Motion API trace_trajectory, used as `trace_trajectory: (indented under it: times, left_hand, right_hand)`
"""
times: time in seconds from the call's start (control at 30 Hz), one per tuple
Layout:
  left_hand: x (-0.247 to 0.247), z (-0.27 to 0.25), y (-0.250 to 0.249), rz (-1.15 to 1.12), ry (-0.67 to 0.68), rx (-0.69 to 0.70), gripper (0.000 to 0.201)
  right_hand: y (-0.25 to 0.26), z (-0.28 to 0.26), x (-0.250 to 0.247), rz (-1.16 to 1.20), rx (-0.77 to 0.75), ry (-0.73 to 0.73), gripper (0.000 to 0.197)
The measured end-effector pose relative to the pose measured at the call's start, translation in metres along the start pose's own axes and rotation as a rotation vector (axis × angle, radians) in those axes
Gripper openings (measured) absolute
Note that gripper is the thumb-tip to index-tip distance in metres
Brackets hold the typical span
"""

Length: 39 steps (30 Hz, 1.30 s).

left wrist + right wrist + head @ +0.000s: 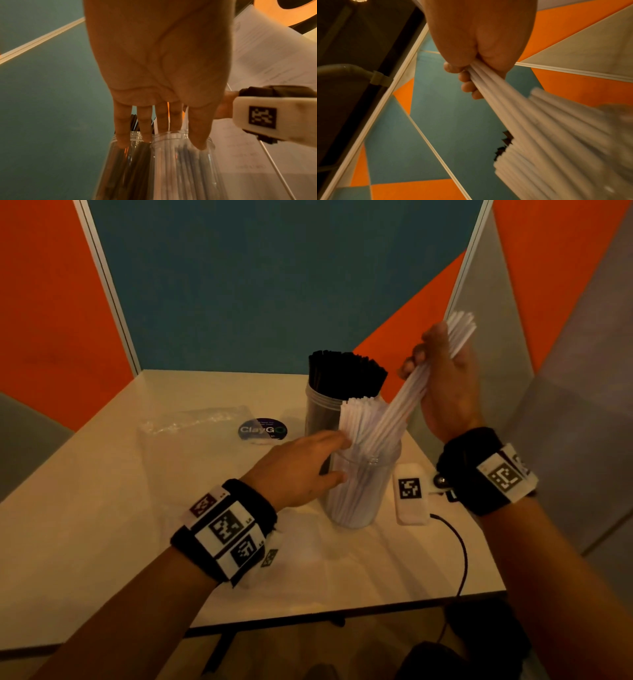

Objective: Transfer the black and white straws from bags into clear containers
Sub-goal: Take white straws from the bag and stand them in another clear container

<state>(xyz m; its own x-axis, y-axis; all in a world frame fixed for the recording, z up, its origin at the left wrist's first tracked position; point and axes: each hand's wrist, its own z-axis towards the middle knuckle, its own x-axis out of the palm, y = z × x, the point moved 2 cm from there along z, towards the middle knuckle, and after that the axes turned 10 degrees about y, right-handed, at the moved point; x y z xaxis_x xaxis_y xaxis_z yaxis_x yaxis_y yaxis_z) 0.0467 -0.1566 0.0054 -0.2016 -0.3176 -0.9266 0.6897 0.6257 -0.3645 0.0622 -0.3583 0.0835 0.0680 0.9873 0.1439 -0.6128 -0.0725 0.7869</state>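
White straws going into the near container

Right hand (442, 378) grips the white bundle (411, 392) slanting into the near container (359, 494); left hand (298, 467), fingers straight, steadies the container. Best lowered upright.

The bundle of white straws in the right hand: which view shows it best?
The head view: the bundle of white straws shows whole, gripped by the right hand and slanting into the near clear container. The right wrist view shows it close but blurred. The left wrist view barely shows it behind the left hand.
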Motion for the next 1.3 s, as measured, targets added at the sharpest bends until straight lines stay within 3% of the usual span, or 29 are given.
trace_trajectory:
  times: [0.2,0.27,0.33,0.43,0.5,0.57,0.67,0.7,0.8,0.93,1.0,1.1,1.17,1.3]
  left_hand:
    - [0.005,0.000,0.001,-0.006,0.008,-0.001,0.056]
    - [0.003,0.000,0.002,-0.029,0.000,0.015,0.055]
    - [-0.001,0.001,0.002,-0.069,-0.065,0.035,0.050]
    - [-0.010,0.008,-0.005,-0.173,-0.250,0.035,0.048]
    - [-0.014,0.016,-0.011,-0.270,-0.315,0.024,0.063]
    - [-0.013,0.025,-0.016,-0.360,-0.291,-0.003,0.090]
    - [-0.008,0.040,-0.021,-0.460,-0.197,-0.020,0.114]
    - [-0.005,0.045,-0.023,-0.475,-0.175,-0.028,0.117]
    - [0.000,0.057,-0.023,-0.531,-0.199,-0.044,0.116]
    - [0.004,0.065,-0.019,-0.598,-0.258,-0.030,0.110]
    - [0.006,0.068,-0.019,-0.590,-0.257,-0.025,0.109]
    - [0.009,0.070,-0.016,-0.620,-0.260,-0.032,0.106]
    - [0.011,0.071,-0.014,-0.640,-0.272,-0.030,0.107]
    - [0.013,0.075,-0.012,-0.674,-0.306,-0.019,0.100]
  right_hand:
    - [-0.014,-0.025,0.013,-0.429,0.080,0.078,0.032]
    - [-0.019,-0.033,0.016,-0.456,0.119,0.145,0.022]
    - [-0.022,-0.038,0.016,-0.423,0.146,0.172,0.016]
    - [-0.022,-0.041,0.010,-0.378,0.124,0.089,0.042]
    - [-0.017,-0.043,0.007,-0.390,0.071,0.083,0.051]
    - [-0.017,-0.045,0.008,-0.490,0.055,0.164,0.040]
    - [-0.028,-0.050,0.010,-0.658,0.197,0.373,0.028]
    - [-0.030,-0.052,0.010,-0.652,0.223,0.384,0.030]
    - [-0.032,-0.056,0.002,-0.482,0.199,0.234,0.042]
    - [-0.037,-0.062,-0.001,-0.370,0.189,0.270,0.072]
    - [-0.035,-0.062,-0.002,-0.381,0.153,0.269,0.070]
    - [-0.032,-0.063,0.002,-0.551,0.199,0.315,0.042]
    - [-0.034,-0.064,-0.001,-0.529,0.225,0.255,0.038]
    - [-0.042,-0.067,-0.002,-0.270,0.354,0.176,0.067]
